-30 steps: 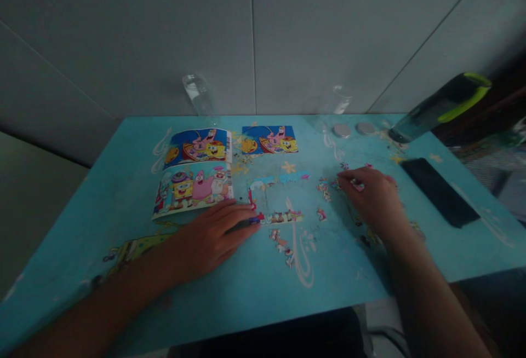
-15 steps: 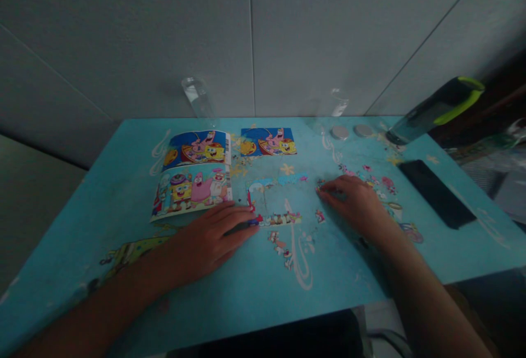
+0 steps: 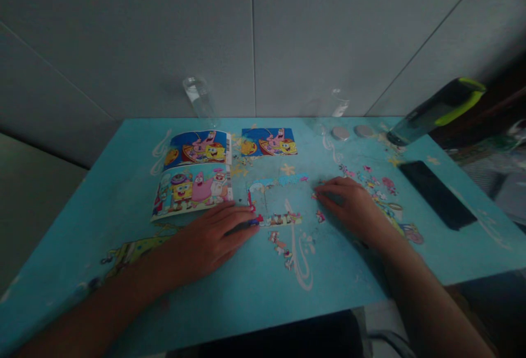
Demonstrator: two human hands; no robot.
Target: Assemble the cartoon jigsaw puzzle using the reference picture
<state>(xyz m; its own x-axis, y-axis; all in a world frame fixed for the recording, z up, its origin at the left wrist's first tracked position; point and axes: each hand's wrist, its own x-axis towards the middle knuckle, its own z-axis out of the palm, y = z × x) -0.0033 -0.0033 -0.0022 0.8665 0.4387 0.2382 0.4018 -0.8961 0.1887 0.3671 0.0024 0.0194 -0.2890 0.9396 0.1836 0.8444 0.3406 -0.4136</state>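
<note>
A partly built jigsaw frame [image 3: 274, 201] lies on the blue cartoon-printed table [image 3: 255, 287]. My left hand [image 3: 213, 235] rests flat beside its lower left corner, fingers stretched out and touching the bottom strip. My right hand [image 3: 351, 205] lies palm down just right of the frame, fingers pointing left at small loose pieces [image 3: 320, 215]. Nothing shows in its grip. More loose pieces [image 3: 380, 188] are scattered behind that hand, and a few pieces [image 3: 282, 247] sit below the frame.
Two reference picture cards [image 3: 193, 174] and a smaller picture [image 3: 269, 141] lie at the back left. A black phone [image 3: 436, 194], a dark bottle with a green lid [image 3: 438, 110], two round caps [image 3: 348, 131] and clear glasses [image 3: 199, 98] stand toward the back and right.
My right hand moved left from the scattered pieces toward the frame and flattened on the table. The pieces it covered now show. My left hand stayed put.
</note>
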